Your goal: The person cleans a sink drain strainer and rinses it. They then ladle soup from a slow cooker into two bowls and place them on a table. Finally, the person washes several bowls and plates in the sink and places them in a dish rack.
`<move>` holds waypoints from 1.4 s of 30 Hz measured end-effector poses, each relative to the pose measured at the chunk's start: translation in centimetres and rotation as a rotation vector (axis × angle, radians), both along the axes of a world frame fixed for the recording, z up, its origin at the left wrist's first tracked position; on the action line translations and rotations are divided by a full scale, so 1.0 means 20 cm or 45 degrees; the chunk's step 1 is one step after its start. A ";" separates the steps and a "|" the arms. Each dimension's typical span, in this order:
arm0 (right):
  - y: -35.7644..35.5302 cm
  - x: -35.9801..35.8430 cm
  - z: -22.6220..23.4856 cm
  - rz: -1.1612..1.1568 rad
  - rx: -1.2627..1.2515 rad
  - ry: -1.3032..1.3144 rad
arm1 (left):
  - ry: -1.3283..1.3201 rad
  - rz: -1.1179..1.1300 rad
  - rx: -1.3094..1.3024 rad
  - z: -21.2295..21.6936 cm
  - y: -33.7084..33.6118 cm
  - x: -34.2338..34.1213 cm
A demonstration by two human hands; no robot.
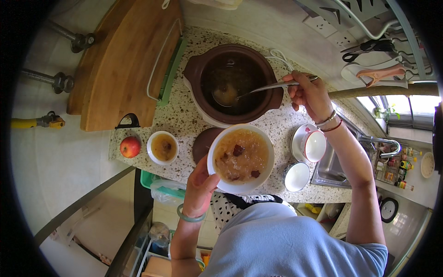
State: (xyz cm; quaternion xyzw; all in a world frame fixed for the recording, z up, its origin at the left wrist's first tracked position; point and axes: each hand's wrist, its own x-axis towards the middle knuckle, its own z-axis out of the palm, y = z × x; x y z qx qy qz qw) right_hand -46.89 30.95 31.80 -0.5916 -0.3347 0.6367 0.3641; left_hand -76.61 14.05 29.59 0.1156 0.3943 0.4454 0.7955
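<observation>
the bench (184,115), a speckled stone top, ran across the middle of the frame, with wooden boards (120,64) leaning at the upper left. the pot (233,83), a dark brown crock at centre top, sat on the bench and held dark broth; it looked heavy and probably hot, not a thing to shift by its rim.

the bowl (241,159), white and wide, was at the centre of the frame, just below the pot and near the bench's front edge. it was nearly full of pale soup with a few dark red pieces, so it would be weighty, smooth-walled and quick to slop if tilted. the left hand (199,187) was closed on its lower left rim, thumb over the edge; a grip under the base would be steadier.

the ladle (258,88), thin stiff metal, reached into the pot with its cup in the broth. the right hand (310,94) was clamped round the far end of its handle, right of the pot.

smaller things stood about: a cup on a saucer (314,145) and a second cup (296,176) to the right, a small bowl (162,147) of soup to the left, and an apple (130,147) beside it.
</observation>
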 end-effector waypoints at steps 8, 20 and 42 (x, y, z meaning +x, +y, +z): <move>-0.07 -0.09 0.16 0.069 0.418 -0.350 | 0.007 0.008 0.021 0.00 0.00 0.01; -0.21 -0.06 0.55 -0.058 0.558 -0.242 | 0.018 0.144 0.082 0.04 0.13 0.04; -0.38 -0.06 0.23 0.736 1.777 -1.208 | 0.037 0.230 0.160 0.03 0.14 0.04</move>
